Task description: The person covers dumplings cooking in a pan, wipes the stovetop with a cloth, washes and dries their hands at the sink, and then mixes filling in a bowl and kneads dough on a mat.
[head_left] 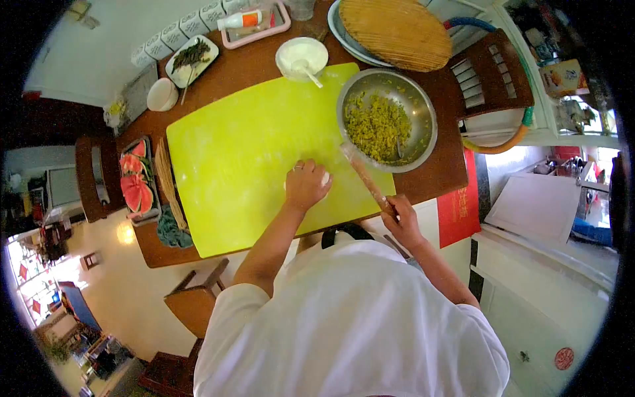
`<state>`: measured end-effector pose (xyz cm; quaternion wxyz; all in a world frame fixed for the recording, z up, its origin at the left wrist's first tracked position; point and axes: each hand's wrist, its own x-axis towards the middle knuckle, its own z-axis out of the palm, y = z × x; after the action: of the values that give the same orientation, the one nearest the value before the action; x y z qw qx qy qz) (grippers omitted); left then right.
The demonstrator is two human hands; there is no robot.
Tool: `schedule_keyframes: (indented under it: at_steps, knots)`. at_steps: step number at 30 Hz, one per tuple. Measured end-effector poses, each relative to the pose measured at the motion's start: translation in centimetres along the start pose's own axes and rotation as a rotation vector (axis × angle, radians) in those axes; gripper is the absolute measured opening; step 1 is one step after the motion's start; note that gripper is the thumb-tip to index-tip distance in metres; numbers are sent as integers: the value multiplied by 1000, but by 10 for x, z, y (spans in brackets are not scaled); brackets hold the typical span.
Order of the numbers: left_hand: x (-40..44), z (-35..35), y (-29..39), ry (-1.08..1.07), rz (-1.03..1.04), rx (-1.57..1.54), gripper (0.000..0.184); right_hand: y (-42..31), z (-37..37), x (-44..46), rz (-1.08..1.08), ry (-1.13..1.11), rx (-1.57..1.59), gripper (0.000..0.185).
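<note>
Dough sitting on the green mat, my left hand covering it half open, my right hand wrapping around the rolling pin's end, its other end pointing by the bowl.

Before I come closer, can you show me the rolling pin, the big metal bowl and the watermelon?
Rolling pin (368, 177): head view, middle of its stick.
Big metal bowl (421, 114): head view, bare inner wall.
Watermelon (137, 196): head view, red flesh of a cut piece.
</note>
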<state>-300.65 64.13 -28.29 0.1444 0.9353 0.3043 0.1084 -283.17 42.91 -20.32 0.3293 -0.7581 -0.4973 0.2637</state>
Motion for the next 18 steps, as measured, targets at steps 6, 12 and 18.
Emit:
schedule_keyframes:
  at_steps: [6, 12, 18]
  knots:
    - [13, -5, 2, -89, -134, 7, 36, -20, -25, 33, 39, 261, 167, 35]
    - [9, -66, 30, -145, -69, 152, 46, -6, -80, 55, 221, 373, 694, 40]
    - [115, -81, 49, -4, -209, -918, 42, 36, -113, 84, 228, 524, 677, 41]
